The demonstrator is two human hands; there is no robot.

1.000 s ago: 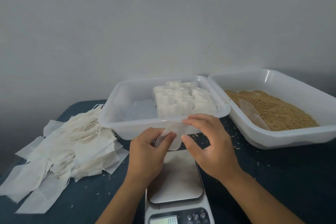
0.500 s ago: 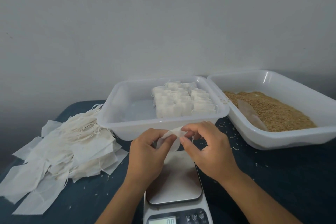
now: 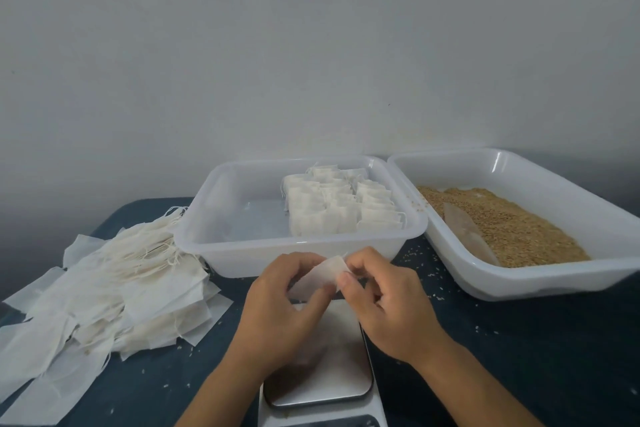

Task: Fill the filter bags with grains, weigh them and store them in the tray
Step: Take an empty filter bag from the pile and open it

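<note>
An empty white filter bag (image 3: pixel 320 277) is held above the steel kitchen scale (image 3: pixel 320 367), in front of the storage tray. My left hand (image 3: pixel 277 315) pinches its left side and my right hand (image 3: pixel 388 305) pinches its right edge between thumb and fingers. The clear storage tray (image 3: pixel 242 246) holds several filled bags (image 3: pixel 339 208) packed in its right half. To the right, a white tray (image 3: pixel 540 284) holds brown grains (image 3: pixel 512 222) with a translucent scoop (image 3: pixel 467 236) lying in them.
A loose pile of empty filter bags with strings (image 3: pixel 104 298) covers the left of the dark blue table (image 3: pixel 519 357). Stray grains are scattered over the table. A plain grey wall stands behind the trays.
Both hands have drawn slightly closer to me with the bag. My right hand's fingers curled from lying over the bag's top to pinching its right edge, and the bag now lies flatter between the hands.
</note>
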